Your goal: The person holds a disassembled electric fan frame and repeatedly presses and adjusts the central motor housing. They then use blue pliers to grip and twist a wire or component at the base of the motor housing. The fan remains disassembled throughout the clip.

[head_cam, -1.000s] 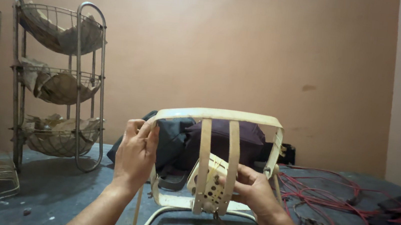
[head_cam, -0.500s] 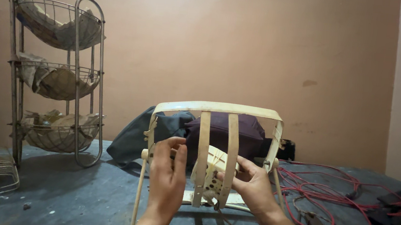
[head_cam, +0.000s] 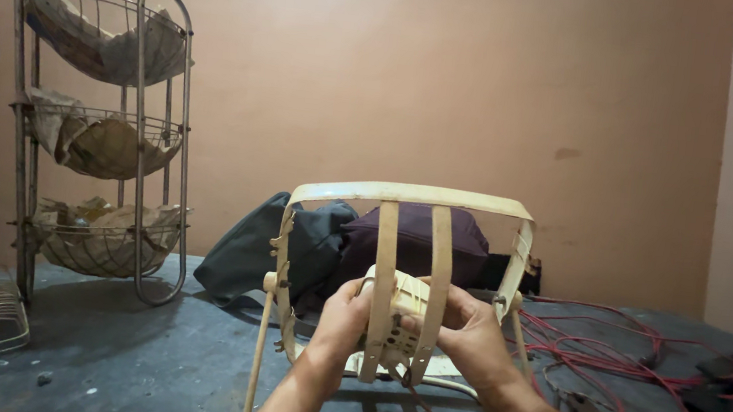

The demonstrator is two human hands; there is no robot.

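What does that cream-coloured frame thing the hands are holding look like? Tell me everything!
The cream frame looks like plastic: a curved top band, two side bars and two flat upright strips in the middle. It stands upright on thin legs on the dark floor. A small cream box with dark holes sits behind the strips. The left hand and the right hand grip that box from either side.

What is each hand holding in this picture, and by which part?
Both the left hand and right hand grip the small cream perforated housing from its sides, behind the cream frame's two upright slats.
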